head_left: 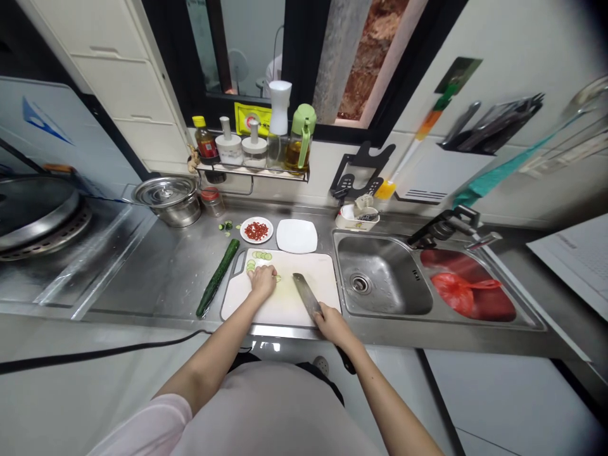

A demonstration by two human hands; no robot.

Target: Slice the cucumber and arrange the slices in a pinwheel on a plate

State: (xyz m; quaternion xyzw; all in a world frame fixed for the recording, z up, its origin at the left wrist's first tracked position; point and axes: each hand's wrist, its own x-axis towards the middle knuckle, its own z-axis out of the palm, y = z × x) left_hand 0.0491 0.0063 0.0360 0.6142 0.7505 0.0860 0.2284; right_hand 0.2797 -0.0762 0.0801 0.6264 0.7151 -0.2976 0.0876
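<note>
On the white cutting board [304, 310], my left hand [263, 282] is closed, its fingers curled down over cucumber pieces at the board's left part. Cucumber slices [261, 256] lie in a short row just beyond it, and a small slice [278, 278] shows beside the fingertips. My right hand [334, 324] grips the kitchen knife [308, 296], whose blade rests low over the board, apart from the slices, tip pointing away. A whole cucumber [218, 277] lies on the steel counter left of the board.
Behind the board stand a plate of chopped red pieces [256, 230] and a white plate [297, 235]. Cucumber scraps [228, 225] lie near a lidded steel pot [168, 199]. On the right is a sink [384, 272]; a red bag [456, 292] sits in its second basin. Seasoning bottles fill a wall rack [256, 170].
</note>
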